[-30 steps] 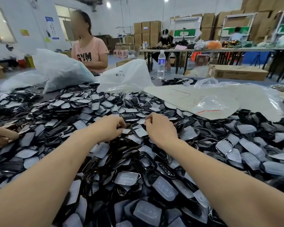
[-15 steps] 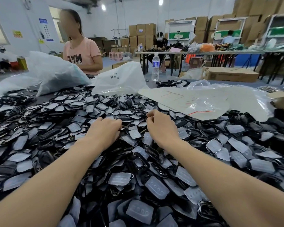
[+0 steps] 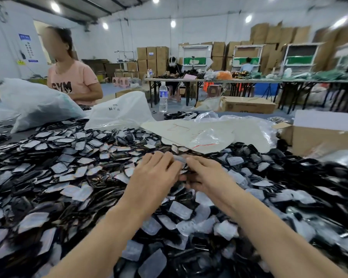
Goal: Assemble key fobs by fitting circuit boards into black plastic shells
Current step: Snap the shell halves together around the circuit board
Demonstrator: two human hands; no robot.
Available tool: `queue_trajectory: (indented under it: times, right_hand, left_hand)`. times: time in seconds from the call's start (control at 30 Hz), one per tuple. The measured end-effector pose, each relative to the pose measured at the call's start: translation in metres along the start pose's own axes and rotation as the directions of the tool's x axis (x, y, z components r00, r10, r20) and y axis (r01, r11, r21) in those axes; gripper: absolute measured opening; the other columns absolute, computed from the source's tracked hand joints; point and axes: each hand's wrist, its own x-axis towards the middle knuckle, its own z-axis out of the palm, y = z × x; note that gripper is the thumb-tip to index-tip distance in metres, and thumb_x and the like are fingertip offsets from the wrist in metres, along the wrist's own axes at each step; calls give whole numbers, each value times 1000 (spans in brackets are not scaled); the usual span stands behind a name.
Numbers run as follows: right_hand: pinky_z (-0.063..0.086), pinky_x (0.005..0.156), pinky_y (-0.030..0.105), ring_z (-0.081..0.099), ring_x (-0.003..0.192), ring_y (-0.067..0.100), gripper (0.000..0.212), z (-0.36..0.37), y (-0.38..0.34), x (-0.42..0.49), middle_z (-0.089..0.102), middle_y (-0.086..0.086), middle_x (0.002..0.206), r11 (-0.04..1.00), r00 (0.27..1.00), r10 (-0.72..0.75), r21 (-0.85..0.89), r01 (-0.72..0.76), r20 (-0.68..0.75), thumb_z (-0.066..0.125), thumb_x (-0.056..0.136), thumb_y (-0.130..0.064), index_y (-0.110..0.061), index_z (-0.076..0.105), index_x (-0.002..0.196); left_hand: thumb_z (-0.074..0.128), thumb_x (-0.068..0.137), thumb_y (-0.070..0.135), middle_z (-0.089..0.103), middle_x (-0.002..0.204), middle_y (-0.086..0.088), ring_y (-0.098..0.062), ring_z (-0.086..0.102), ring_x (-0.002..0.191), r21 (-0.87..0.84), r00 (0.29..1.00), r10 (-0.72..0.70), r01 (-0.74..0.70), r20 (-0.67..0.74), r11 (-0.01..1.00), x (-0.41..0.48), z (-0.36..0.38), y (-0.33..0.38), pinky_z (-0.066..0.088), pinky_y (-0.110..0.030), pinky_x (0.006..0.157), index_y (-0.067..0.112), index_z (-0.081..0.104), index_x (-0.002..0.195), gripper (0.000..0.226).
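Big workshop hall: white walls, ceiling lamps, stacked brown cardboard cartons along the back, long folding tables in front of them, loaded with goods. Nearer, over almost the whole worktop, a deep heap of black plastic key-fob shells mixed with pale grey translucent pads. Beyond the heap, two white plastic sacks, a clear plastic water bottle standing upright, a beige sheet with red pen marks lying partly under a crumpled clear bag, and an open brown cardboard box at the right edge. Across the worktop at the left, a person in a pink T-shirt.

Over the middle of the heap, both bare hands close together, backs up, fingers bent. Fingertips of the left hand and the right hand meeting on one small pale grey pad, pinched between them just above the pile. Under it, against the right thumb, a dark shape, maybe a shell; too blurred to say. Both forearms reaching in from the near edge, close over the loose parts. Cannot tell whether any piece here carries a circuit board.
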Motion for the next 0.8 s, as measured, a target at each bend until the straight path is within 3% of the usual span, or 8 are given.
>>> queue_trajectory:
  times: [0.23,0.33,0.4,0.43,0.5,0.53,0.67,0.8]
  right_hand:
    - [56,76,26,67,77,14,23,-74,22,-68,76,5,90,994,983,-90,48,99,-161,65,97,-10,-12,71,119]
    - [57,72,22,68,73,10,19,-103,23,-91,78,-1,87,993,961,-107,14,114,-256,64,97,-7,-19,75,108]
    - [56,69,19,69,72,9,20,-120,20,-105,79,-3,87,991,938,-129,-28,127,-322,65,97,-8,-22,76,105]
    - [56,68,18,70,72,9,20,-128,20,-111,79,-4,88,989,926,-147,-59,135,-347,65,97,-8,-23,76,105]
    - [55,67,17,71,73,8,23,-139,20,-121,79,-8,91,978,909,-192,-152,145,-370,65,97,-9,-27,76,105]
    - [55,67,18,71,75,8,24,-143,20,-125,79,-9,92,966,901,-221,-212,149,-373,66,97,-10,-30,76,105]
    - [52,72,14,69,84,1,25,-153,27,-135,75,-20,95,913,895,-309,-362,186,-321,67,96,-17,-39,76,104]
    - [50,71,13,67,77,-3,21,-157,38,-137,76,-18,95,941,887,-294,-268,205,-357,69,95,-22,-41,77,102]
  left_hand:
    - [66,91,11,61,98,-5,-28,59,91,-66,987,160,-162,-27,985,7,-9,84,47,-40,84,15,65,95,7]
    - [62,96,24,60,104,0,-23,57,97,-250,998,-5,-11,-63,968,12,-6,122,47,-34,88,19,66,103,10]
    - [54,100,34,56,108,10,-13,55,101,-522,952,-304,278,38,806,16,-7,145,44,-23,89,27,62,110,14]
    - [51,102,41,56,106,18,-6,56,100,-655,881,-441,437,174,616,20,-7,155,44,-18,86,34,59,110,14]
    - [52,99,50,64,101,22,1,61,95,-754,724,-493,629,482,187,27,-3,172,47,-12,76,43,58,107,13]
    - [53,97,51,66,98,24,4,63,90,-750,685,-451,660,572,52,30,1,179,47,-12,73,44,60,107,14]
    - [62,97,36,72,84,9,-6,67,74,-757,685,-391,652,614,-47,35,14,195,55,-24,68,33,66,102,8]
    - [66,95,26,74,82,7,-9,69,71,-770,674,-437,634,595,-71,33,22,202,56,-23,67,28,68,96,3]
